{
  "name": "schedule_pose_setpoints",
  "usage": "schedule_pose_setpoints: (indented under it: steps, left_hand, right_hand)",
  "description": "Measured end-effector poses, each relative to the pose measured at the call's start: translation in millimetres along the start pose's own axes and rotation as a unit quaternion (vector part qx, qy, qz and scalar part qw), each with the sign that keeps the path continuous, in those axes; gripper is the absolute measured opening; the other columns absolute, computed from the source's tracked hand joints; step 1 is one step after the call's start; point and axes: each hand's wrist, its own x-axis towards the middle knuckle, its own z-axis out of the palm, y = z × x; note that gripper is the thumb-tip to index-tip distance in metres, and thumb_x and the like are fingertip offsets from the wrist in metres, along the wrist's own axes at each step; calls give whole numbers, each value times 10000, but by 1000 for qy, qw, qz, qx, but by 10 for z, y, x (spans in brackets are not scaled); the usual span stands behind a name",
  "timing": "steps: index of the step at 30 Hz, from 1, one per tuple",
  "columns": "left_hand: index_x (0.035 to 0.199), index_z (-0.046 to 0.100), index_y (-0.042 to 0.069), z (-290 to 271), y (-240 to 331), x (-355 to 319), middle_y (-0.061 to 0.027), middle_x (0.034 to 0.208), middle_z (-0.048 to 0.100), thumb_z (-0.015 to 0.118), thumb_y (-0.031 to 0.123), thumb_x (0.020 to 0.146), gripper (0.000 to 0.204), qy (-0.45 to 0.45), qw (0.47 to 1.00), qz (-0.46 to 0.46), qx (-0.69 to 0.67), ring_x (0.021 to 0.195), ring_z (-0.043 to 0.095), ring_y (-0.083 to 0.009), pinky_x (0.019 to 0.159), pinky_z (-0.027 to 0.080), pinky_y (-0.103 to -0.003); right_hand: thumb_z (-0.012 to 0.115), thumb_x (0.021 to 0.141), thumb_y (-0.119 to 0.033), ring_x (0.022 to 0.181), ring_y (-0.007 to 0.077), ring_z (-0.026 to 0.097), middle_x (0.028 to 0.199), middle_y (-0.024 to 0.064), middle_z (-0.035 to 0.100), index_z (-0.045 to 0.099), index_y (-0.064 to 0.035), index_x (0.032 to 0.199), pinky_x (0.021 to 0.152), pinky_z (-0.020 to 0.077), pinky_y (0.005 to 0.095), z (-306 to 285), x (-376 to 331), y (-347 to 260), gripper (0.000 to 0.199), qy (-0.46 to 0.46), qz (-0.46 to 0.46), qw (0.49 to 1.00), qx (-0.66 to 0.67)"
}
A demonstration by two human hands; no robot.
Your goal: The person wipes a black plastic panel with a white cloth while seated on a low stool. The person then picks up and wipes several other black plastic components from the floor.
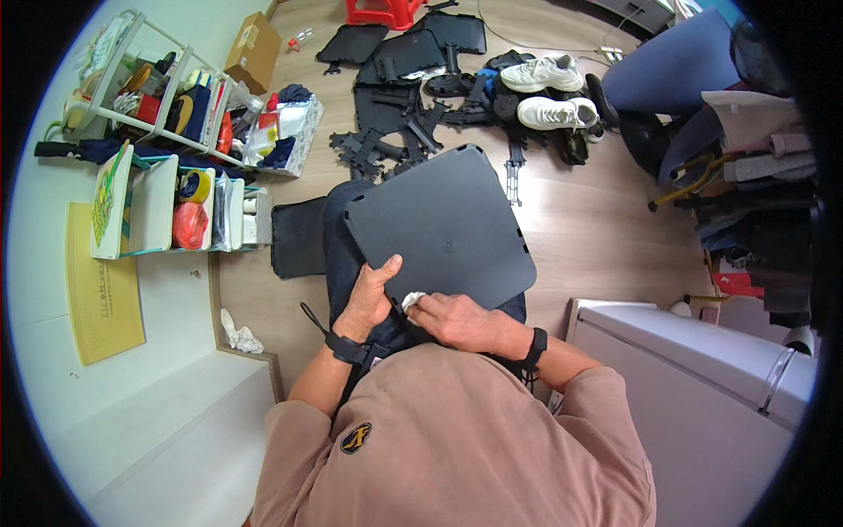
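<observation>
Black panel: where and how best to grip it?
Probably the panel's right edge, coming from the right, pinched top and bottom. It is broad and flat, and that edge is free: the left hand holds the lower-left side, the right hand has a white wad by the near corner.

printed characters run down the yellow panel (104, 285); the shirt badge (356, 437) shows a letter (yellow).

A pale green-white wall (211, 26) rises at left; beside it stands a white-framed, open storage rack (158, 132); a pale wood-grain floor (571, 246) spreads beyond, catching a bright patch of light (562, 180). A red plastic stool (386, 16) stands at the far edge; a white, box-shaped unit (676, 369) fills the lower right.
</observation>
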Motion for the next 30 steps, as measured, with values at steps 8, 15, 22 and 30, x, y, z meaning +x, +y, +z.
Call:
schedule_pose_setpoints:
  steps: [8,15,22,30]
  left_hand:
    - [1478,493,15,-51,-1,37,-116,1418,599,744,191,966,596,-4,999,-33,-20,1292,575,-266,1128,459,-441]
    - [1472,492,6,-53,-2,66,-130,1412,601,764,185,944,621,-23,999,-22,-6,1293,578,-278,1131,462,-445]
    - [1469,497,13,-51,7,67,-128,1383,617,747,137,937,600,-6,1000,-25,-1,1251,604,-276,1109,486,-443]
    - [1450,509,17,-78,-1,78,-87,1347,631,732,139,939,570,-22,999,-27,-7,1228,613,-218,1068,511,-402]
  right_hand:
    - [673,883,4,849,311,676,1008,148,608,622,20,1200,697,583,395,-533,-237,602,322,140,174,969,-105]
    - [665,896,2,852,398,671,992,180,632,648,-14,1179,751,560,472,-842,-58,1157,283,190,270,936,-124]
    - [652,890,-29,875,400,664,983,193,617,652,-11,1111,771,568,476,-732,533,1293,222,167,207,959,-99]
    - [659,817,-20,943,350,670,1058,181,613,631,53,1201,805,588,430,-351,683,777,392,53,75,995,-50]
